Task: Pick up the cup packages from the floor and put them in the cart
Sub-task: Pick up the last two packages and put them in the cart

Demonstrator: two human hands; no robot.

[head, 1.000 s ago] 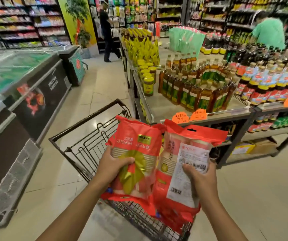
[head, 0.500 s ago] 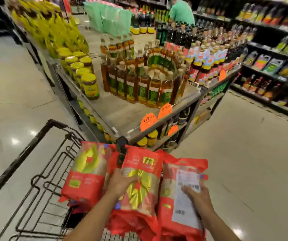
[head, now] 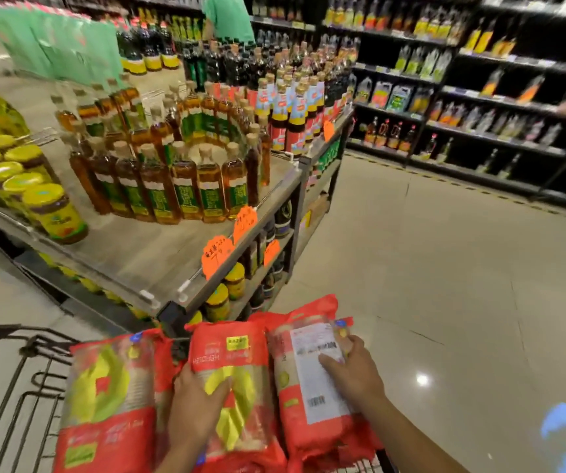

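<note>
Three red cup packages stand side by side at the near end of the black wire cart (head: 19,397). My left hand (head: 196,407) grips the middle package (head: 230,356), which has a gold swirl on its front. My right hand (head: 353,373) holds the right package (head: 309,414), its white label side facing me. The left package (head: 107,397) leans in the cart with no hand on it. The lower ends of the packages are cut off by the frame.
A display table (head: 159,254) with oil bottles (head: 186,186) and yellow-lidded jars (head: 49,209) stands just beyond the cart, orange price tags on its edge. Dark shelving (head: 479,97) lines the right aisle. A person in a green top (head: 230,18) stands far back. Bare tiled floor (head: 445,285) lies to the right.
The view has swung right and downward. Both hands have lowered their packages beside a third package in the cart. The grips look unchanged.
</note>
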